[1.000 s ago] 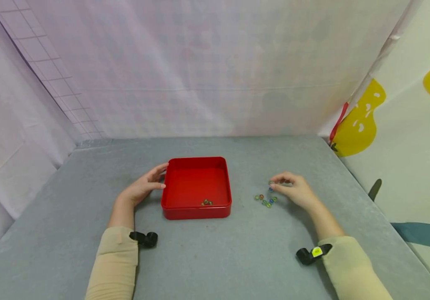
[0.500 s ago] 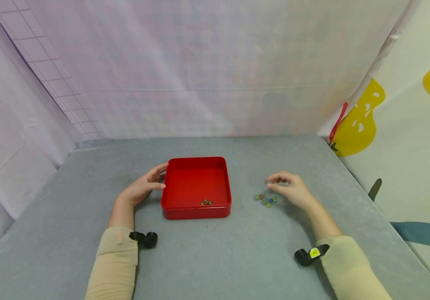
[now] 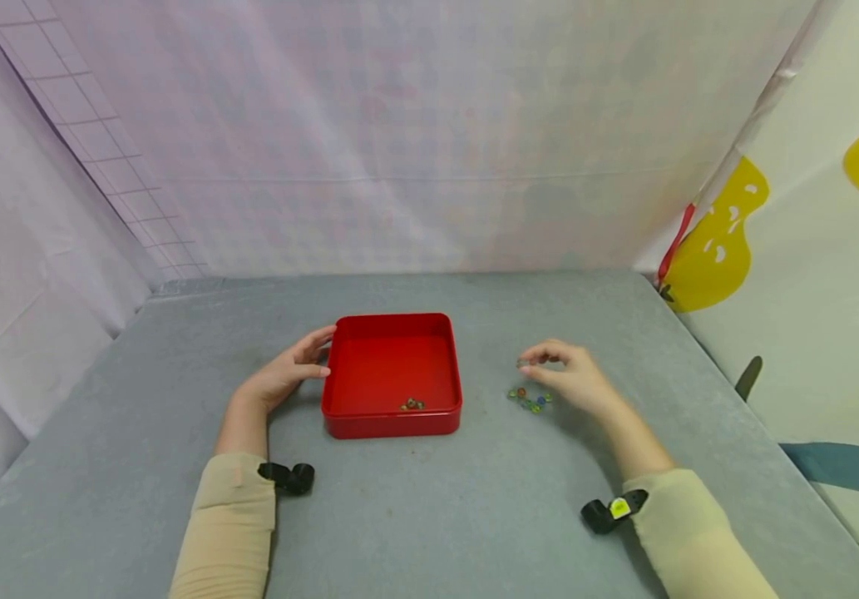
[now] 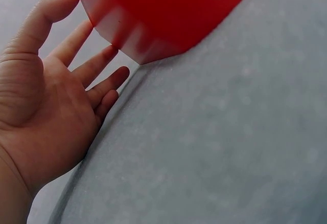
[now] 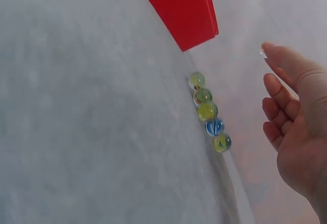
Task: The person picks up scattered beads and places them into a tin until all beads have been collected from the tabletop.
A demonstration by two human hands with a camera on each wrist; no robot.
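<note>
The left forearm lies on the grey tabletop (image 3: 429, 516), sleeve pushed to mid-arm. The left hand (image 3: 285, 376) rests palm inward beside the left wall of the red tray (image 3: 393, 423) — fingers straight and loosely spread, thumb up by the rim, fingertips (image 4: 108, 51) at the tray's wall, holding nothing. In the tray, a few marbles (image 3: 412, 404) sit close together against the near wall.

To the right of the tray, well apart from it, a small row of loose marbles (image 3: 530, 398) lies on the tabletop; the right wrist view shows five of them touching in a line, green, yellow and blue.

Just above and beyond that row hovers the right hand (image 3: 570, 376), raised off the tabletop, wrist angled in from the right. Thumb and forefinger are pinched together on one marble (image 3: 522, 363) — a glint of it shows at the fingertip in the wrist view — while the other fingers curl loosely beneath.
</note>
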